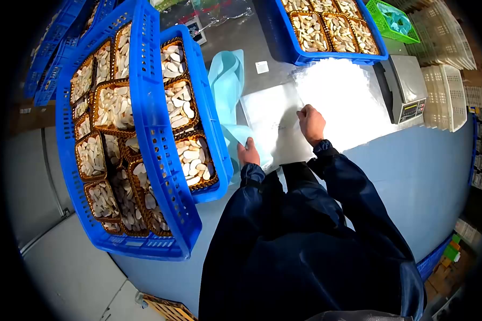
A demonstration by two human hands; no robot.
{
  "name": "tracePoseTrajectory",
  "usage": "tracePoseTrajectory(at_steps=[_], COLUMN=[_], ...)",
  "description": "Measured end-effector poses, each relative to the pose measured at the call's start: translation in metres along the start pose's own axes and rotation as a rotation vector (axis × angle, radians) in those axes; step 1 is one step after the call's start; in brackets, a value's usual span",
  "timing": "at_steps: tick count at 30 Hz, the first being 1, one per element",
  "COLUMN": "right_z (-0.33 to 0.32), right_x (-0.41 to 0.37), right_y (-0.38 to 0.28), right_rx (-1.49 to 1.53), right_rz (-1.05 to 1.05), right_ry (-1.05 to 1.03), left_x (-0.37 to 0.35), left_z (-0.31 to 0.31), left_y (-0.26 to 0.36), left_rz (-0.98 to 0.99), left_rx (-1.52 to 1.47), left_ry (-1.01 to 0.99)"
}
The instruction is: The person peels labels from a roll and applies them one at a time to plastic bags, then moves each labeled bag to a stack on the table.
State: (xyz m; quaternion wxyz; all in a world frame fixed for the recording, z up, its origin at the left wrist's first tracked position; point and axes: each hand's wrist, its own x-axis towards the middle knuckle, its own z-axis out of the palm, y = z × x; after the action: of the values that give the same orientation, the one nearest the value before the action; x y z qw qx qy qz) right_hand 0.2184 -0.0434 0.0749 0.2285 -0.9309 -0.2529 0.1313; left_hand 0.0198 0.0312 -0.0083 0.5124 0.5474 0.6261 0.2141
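My left hand (248, 152) is at the left edge of a clear plastic bag (270, 115) on the table, its fingers closed by the light blue plastic film (226, 91). My right hand (311, 124) has its fingers pinched together at the right side of the same bag; what they grip is too small to make out. Just beyond my right hand lies a stack of shiny clear bags (340, 99), bright with glare. Left of the film, a blue crate (211, 144) holds brown trays of sliced pale pieces (185, 104).
A taller blue crate (150, 101) with similar trays stands at the left. Another blue crate (332, 58) is at the back, beside a green basket (409, 37). A scale (409, 85) and stacked cream baskets (447, 99) stand at the right. A small white label (262, 67) lies on the table.
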Motion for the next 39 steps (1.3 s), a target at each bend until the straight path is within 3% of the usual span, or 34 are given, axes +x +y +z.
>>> tracePoseTrajectory(at_steps=[3, 5, 7, 9, 12, 13, 16, 17, 19, 21, 22, 23, 24, 25, 27, 29, 30, 31, 33, 34, 37, 39], right_z=[0.0, -0.01, -0.026, -0.059, -0.103, -0.116, -0.124, -0.119, -0.098, -0.09, -0.066, -0.031, -0.033, -0.023, -0.003, 0.006, 0.012, 0.011, 0.01, 0.012, 0.011, 0.006], right_x=[-0.004, -0.006, -0.005, -0.002, 0.025, 0.037, 0.057, 0.057, 0.052, 0.012, -0.018, -0.038, -0.065, -0.083, -0.097, -0.098, -0.097, -0.096, -0.094, -0.093, -0.091, -0.092], right_y=[0.004, 0.005, 0.007, 0.007, 0.047, 0.06, 0.097, 0.093, 0.08, 0.019, 0.005, 0.01, -0.022, -0.033, -0.035, -0.038, -0.036, -0.037, -0.039, -0.038, -0.038, -0.04], right_rx=[-0.042, -0.159, -0.165, -0.056, 0.1, 0.103, -0.179, -0.175, -0.25, -0.014, 0.293, 0.585, 0.958, 1.081, 1.072, 1.023, 1.061, 1.063, 1.022, 0.862, 0.741, 0.704], right_rz=[-0.16, -0.285, -0.329, -0.314, -0.154, -0.117, 0.011, 0.003, -0.287, -0.496, 0.079, -0.273, -0.24, -0.147, -0.073, -0.157, -0.111, -0.11, -0.095, -0.117, -0.19, -0.2], right_ry=[0.105, 0.119, 0.182, 0.239, 0.282, 0.31, 0.34, 0.337, 0.649, 0.386, -0.153, -0.344, -0.694, -0.813, -0.84, -0.676, -0.655, -0.658, -0.588, -0.544, -0.492, -0.418], left_x=[-0.009, 0.002, 0.008, 0.003, -0.005, -0.007, -0.011, -0.007, -0.003, -0.005, -0.009, -0.012, -0.011, -0.006, 0.001, -0.008, -0.021, -0.023, -0.022, -0.011, -0.009, -0.006], left_z=[-0.005, -0.002, 0.0, -0.001, -0.007, -0.008, -0.025, -0.023, -0.022, -0.026, -0.027, -0.027, -0.027, -0.026, -0.022, -0.039, -0.049, -0.05, -0.05, -0.045, -0.038, -0.038], left_y=[0.026, 0.01, 0.006, 0.023, 0.041, 0.042, 0.061, 0.057, 0.046, 0.056, 0.064, 0.07, 0.066, 0.055, 0.037, 0.065, 0.097, 0.094, 0.082, 0.058, 0.046, 0.04], left_rz=[0.103, 0.04, -0.072, -0.073, -0.052, -0.013, -0.255, -0.253, -0.077, -0.12, -0.127, -0.133, -0.134, -0.151, -0.151, -0.326, -0.506, -0.507, -0.388, -0.296, -0.156, -0.156], left_rx=[-0.132, -0.077, -0.302, -0.257, -0.422, -0.436, -0.623, -0.625, -0.368, -0.326, -0.361, -0.399, -0.399, -0.392, -0.303, -0.447, -0.521, -0.519, -0.352, -0.228, -0.245, -0.219], left_ry=[-0.038, -0.068, -0.189, -0.2, -0.199, -0.114, -0.295, -0.286, -0.07, -0.093, -0.079, -0.063, -0.062, -0.06, 0.042, -0.155, -0.234, -0.232, -0.386, -0.384, -0.342, -0.344])
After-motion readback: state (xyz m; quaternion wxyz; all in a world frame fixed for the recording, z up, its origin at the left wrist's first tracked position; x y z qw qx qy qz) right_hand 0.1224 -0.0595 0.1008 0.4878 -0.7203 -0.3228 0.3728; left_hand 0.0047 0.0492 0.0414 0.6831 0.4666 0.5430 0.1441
